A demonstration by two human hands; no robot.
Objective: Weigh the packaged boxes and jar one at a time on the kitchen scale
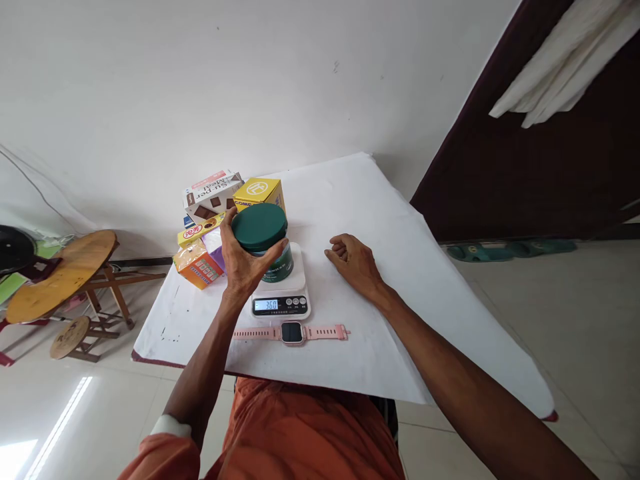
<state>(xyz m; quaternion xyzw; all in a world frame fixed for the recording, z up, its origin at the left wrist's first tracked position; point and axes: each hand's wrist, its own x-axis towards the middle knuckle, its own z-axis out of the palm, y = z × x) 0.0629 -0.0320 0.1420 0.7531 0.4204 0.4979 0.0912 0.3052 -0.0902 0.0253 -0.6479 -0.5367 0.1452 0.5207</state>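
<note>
My left hand (246, 263) is wrapped round a green jar (261, 225) with a dark green lid. The jar is at the white kitchen scale (296, 280); whether its base rests on the plate or hangs just above it, I cannot tell. On the scale's display the digits look like 360. My right hand (354, 262) lies on the white tablecloth to the right of the scale, fingers curled in, with nothing visible in them. A pink smartwatch (293, 333) is stretched flat in front of the scale.
Left of and behind the jar stand a yellow box (259, 191), a white "Super Meal" box (213, 195), a slim yellow packet (200, 229) and an orange box (198, 264). A wall backs the table. A round wooden table (65, 267) and stool (70, 337) stand at left.
</note>
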